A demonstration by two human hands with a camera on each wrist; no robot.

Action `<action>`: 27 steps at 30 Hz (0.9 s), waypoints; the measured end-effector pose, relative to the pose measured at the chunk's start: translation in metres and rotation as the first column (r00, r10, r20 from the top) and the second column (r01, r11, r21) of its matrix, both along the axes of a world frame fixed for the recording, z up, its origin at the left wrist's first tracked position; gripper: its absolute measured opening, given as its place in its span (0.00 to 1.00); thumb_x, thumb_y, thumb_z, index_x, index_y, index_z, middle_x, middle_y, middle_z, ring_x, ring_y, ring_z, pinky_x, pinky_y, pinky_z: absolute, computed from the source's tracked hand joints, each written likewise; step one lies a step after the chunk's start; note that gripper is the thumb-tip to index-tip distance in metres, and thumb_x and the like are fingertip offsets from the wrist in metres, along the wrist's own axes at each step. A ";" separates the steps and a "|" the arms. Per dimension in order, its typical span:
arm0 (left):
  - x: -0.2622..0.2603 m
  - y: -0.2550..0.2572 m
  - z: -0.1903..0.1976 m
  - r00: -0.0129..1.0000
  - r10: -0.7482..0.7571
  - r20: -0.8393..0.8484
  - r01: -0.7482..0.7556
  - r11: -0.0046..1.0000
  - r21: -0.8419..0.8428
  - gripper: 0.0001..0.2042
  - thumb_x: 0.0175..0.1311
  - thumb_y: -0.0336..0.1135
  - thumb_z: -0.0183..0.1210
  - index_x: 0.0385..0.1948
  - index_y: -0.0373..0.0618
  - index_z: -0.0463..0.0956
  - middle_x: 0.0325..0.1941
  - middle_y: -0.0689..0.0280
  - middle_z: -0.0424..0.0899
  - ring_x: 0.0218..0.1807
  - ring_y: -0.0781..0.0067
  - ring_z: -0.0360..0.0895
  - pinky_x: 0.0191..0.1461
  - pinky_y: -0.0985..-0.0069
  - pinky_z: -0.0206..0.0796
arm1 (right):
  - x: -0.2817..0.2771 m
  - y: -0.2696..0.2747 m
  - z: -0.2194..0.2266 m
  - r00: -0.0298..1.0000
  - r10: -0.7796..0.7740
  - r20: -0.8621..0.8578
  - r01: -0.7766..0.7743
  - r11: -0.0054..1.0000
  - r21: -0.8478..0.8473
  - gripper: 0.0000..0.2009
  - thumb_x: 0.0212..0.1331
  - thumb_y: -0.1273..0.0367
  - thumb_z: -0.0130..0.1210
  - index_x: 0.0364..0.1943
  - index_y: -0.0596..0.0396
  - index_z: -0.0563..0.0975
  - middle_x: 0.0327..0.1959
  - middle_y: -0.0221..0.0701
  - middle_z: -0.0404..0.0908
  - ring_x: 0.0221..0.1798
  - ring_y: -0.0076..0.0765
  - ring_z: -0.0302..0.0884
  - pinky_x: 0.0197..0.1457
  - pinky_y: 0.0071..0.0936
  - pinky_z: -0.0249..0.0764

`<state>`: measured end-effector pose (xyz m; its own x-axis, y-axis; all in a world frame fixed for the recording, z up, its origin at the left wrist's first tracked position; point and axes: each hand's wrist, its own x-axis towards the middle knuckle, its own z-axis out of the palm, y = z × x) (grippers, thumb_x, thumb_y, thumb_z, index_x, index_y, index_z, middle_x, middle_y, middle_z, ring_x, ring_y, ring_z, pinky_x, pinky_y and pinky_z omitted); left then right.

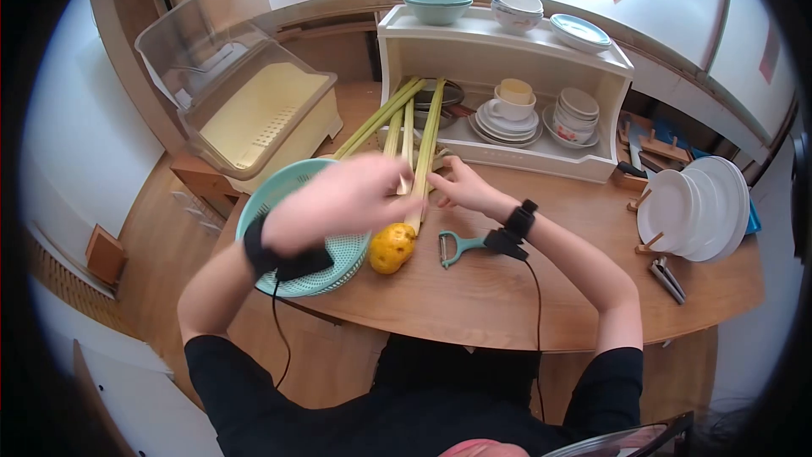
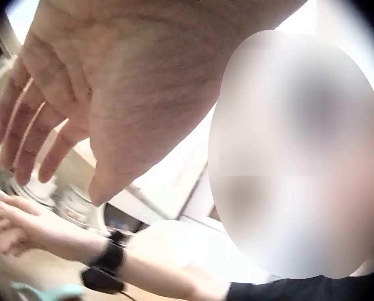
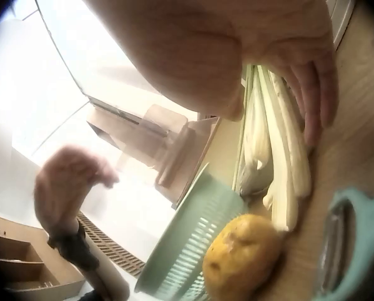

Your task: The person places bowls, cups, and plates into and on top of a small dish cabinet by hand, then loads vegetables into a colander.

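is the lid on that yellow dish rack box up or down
Up. The clear lid tilts back above the yellow dish rack box, leaving its slotted inside open to view.

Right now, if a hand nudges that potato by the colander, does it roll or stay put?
The potato is rounded and lumpy, so it would probably wobble rather than roll far. It lies beside the green stalks and the colander, which may stop it. It looks dense, likely heavy for its size.

Landmark potato: basket touching on its left, peeler just right, stalks running behind it toward dish shelf, plate rack far right
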<state>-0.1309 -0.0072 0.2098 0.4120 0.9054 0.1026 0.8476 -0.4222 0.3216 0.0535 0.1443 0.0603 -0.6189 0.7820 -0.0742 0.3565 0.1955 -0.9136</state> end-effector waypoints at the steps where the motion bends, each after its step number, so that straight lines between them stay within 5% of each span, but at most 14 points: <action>1: -0.016 0.031 -0.009 0.991 0.089 -0.105 -0.081 0.994 0.078 0.20 0.63 0.49 0.59 0.41 0.38 0.76 0.37 0.53 0.82 0.44 0.50 0.79 0.49 0.62 0.72 | -0.007 0.004 0.005 1.000 -0.025 0.005 0.026 0.997 -0.076 0.37 0.67 0.53 0.53 0.68 0.66 0.51 0.48 0.47 0.80 0.38 0.37 0.85 0.39 0.28 0.81; 5: -0.080 0.143 -0.053 0.891 0.330 -0.312 -0.269 0.937 0.223 0.32 0.62 0.58 0.57 0.51 0.33 0.72 0.53 0.40 0.76 0.57 0.45 0.74 0.58 0.60 0.69 | -0.026 0.018 0.007 0.995 -0.083 -0.054 0.069 0.972 -0.225 0.40 0.65 0.58 0.56 0.69 0.67 0.46 0.48 0.50 0.78 0.34 0.37 0.86 0.33 0.28 0.83; 7: -0.104 0.184 -0.070 0.862 0.451 -0.230 -0.454 0.890 0.041 0.44 0.56 0.65 0.58 0.59 0.26 0.66 0.61 0.36 0.71 0.62 0.43 0.72 0.65 0.61 0.66 | -0.030 0.024 0.001 0.990 -0.106 -0.091 0.082 0.968 -0.239 0.40 0.64 0.61 0.57 0.69 0.68 0.45 0.46 0.51 0.78 0.33 0.38 0.87 0.32 0.29 0.83; 11: -0.100 0.199 -0.070 0.871 0.480 -0.111 -0.492 0.842 -0.222 0.58 0.42 0.79 0.59 0.59 0.24 0.68 0.62 0.38 0.71 0.63 0.47 0.73 0.63 0.64 0.67 | -0.031 0.037 -0.012 0.981 -0.143 -0.131 0.115 0.972 -0.204 0.39 0.61 0.65 0.59 0.68 0.68 0.47 0.46 0.49 0.79 0.31 0.37 0.86 0.29 0.28 0.81; 14: -0.082 0.196 -0.056 0.908 0.407 -0.098 -0.408 0.804 -0.433 0.57 0.39 0.81 0.58 0.52 0.22 0.74 0.52 0.43 0.78 0.53 0.55 0.77 0.52 0.68 0.68 | -0.031 0.034 -0.007 0.982 -0.158 -0.101 0.141 0.978 -0.155 0.35 0.61 0.67 0.59 0.66 0.67 0.53 0.44 0.47 0.80 0.31 0.33 0.85 0.29 0.26 0.78; 15: -0.086 0.211 -0.068 0.884 0.456 -0.101 -0.453 0.785 -0.422 0.52 0.37 0.80 0.61 0.44 0.26 0.80 0.37 0.55 0.81 0.40 0.66 0.75 0.40 0.71 0.65 | -0.030 0.032 -0.004 0.979 -0.153 -0.131 0.137 0.983 -0.124 0.33 0.61 0.66 0.58 0.65 0.66 0.56 0.44 0.45 0.80 0.34 0.32 0.85 0.31 0.26 0.78; 19: -0.076 0.214 -0.068 0.889 0.438 -0.136 -0.448 0.771 -0.453 0.55 0.27 0.77 0.68 0.56 0.37 0.76 0.56 0.47 0.79 0.55 0.57 0.79 0.55 0.69 0.71 | -0.033 0.034 0.002 0.976 -0.096 -0.196 0.074 0.990 -0.121 0.27 0.61 0.65 0.56 0.62 0.64 0.65 0.46 0.39 0.81 0.42 0.29 0.83 0.38 0.25 0.78; 23: -0.073 0.228 -0.090 0.819 0.566 -0.093 -0.561 0.757 -0.336 0.53 0.32 0.70 0.70 0.58 0.32 0.73 0.56 0.48 0.79 0.56 0.57 0.79 0.57 0.69 0.71 | -0.042 0.031 0.004 0.967 -0.153 -0.205 0.118 0.978 -0.173 0.27 0.61 0.65 0.56 0.62 0.63 0.65 0.46 0.37 0.81 0.43 0.30 0.83 0.39 0.26 0.78; 27: -0.069 0.232 -0.084 0.840 0.537 -0.076 -0.524 0.768 -0.368 0.49 0.35 0.63 0.72 0.57 0.29 0.72 0.54 0.48 0.80 0.53 0.57 0.79 0.55 0.68 0.72 | -0.046 0.033 0.008 0.962 -0.143 -0.233 0.076 0.958 -0.278 0.26 0.62 0.64 0.57 0.62 0.61 0.66 0.47 0.34 0.79 0.43 0.27 0.80 0.44 0.25 0.79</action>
<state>-0.1998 0.2247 0.1258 -0.1424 0.9524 -0.2697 0.8884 0.2431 0.3893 0.0070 0.1775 0.0682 -0.5557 0.8192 -0.1418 0.1171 -0.0917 -0.9889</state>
